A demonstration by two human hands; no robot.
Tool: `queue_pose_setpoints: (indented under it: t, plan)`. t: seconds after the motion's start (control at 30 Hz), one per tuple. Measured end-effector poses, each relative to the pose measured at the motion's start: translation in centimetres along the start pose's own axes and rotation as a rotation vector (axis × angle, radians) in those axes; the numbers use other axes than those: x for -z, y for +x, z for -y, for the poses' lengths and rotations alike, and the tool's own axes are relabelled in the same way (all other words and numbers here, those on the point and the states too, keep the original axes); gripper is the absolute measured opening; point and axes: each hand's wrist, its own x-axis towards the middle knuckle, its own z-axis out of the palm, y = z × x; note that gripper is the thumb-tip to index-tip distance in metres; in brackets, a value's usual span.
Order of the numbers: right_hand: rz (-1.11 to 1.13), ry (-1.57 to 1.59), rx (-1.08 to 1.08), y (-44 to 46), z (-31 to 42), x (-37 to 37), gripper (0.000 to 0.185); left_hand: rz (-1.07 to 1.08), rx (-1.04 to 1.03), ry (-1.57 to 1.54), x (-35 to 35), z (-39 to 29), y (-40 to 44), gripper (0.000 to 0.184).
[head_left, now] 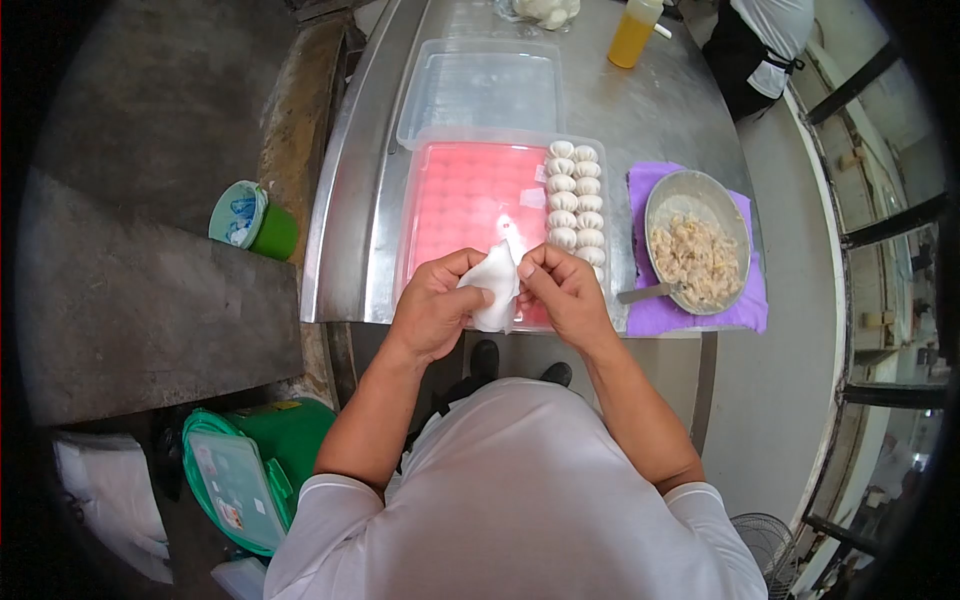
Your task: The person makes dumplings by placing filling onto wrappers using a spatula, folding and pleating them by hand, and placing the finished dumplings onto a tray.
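Note:
My left hand (437, 305) holds thin white wrappers (492, 292), thumb pressed on them, over the front edge of a tray. At their right edge, my right hand (562, 290) pinches the white sheet between thumb and fingers. Beneath both hands lies a clear plastic tray with a pink cover (470, 195). Two columns of white pleated dumplings (575, 190) fill its right side. To the right, a metal bowl (743, 225) of pale chunky filling (695, 250) rests on a purple cloth (640, 200), a utensil handle (645, 294) over its rim.
An empty clear container (485, 90) sits behind the tray. Farther back are a bottle of yellow liquid (635, 35) and a bag of white items (548, 10). A person (755, 50) stands at the back right. Green bins (275, 232) are at the left.

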Motion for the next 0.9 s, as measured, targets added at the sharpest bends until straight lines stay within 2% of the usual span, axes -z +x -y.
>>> queue_pose_setpoints:
  t: [0.07, 0.13, 0.23, 0.37, 0.43, 0.47, 0.53, 0.77, 0.83, 0.9]
  plan:
    - [-0.031, -0.003, -0.026, 0.1, 0.1, -0.1, 0.02, -0.007, -0.004, 0.0, -0.2, -0.2, 0.0, 0.028]
    - [-0.042, 0.23, -0.073, 0.1, 0.2, -0.3, 0.02, -0.014, -0.008, 0.001, -0.3, -0.3, -0.1, 0.028]
    - [-0.017, 0.075, -0.036, 0.3, 0.2, -0.3, 0.021, -0.006, 0.023, 0.054, -0.1, -0.2, 0.0, 0.028]
    - [-0.089, 0.076, -0.103, 0.4, -0.1, 0.0, 0.022, -0.045, -0.008, 0.022, -0.2, -0.2, 0.1, 0.029]
    - [-0.056, 0.288, -0.177, 0.1, 0.4, -0.1, 0.02, -0.069, -0.016, 0.01, -0.2, -0.2, 0.2, 0.029]
    - [-0.056, 0.288, -0.178, 0.1, 0.4, -0.2, 0.02, -0.056, -0.034, 0.012, 0.0, -0.1, 0.2, 0.03]
    - [0.062, 0.053, -0.133, 0.1, 0.4, -0.4, 0.018, -0.043, -0.05, 0.013, 0.1, 0.1, 0.3, 0.03]
    - [0.024, 0.168, -0.199, -0.1, 0.7, -0.5, 0.017, -0.094, -0.03, -0.088, 0.2, 0.1, 0.5, 0.032]
    - [0.072, 0.201, -0.276, -0.1, 1.0, -0.6, 0.015, -0.081, -0.035, -0.09, 0.3, 0.1, 0.5, 0.032]
    - [0.091, 0.193, -0.245, 0.1, 0.3, -0.3, 0.015, -0.067, -0.043, -0.052, 0.2, 0.1, 0.5, 0.032]
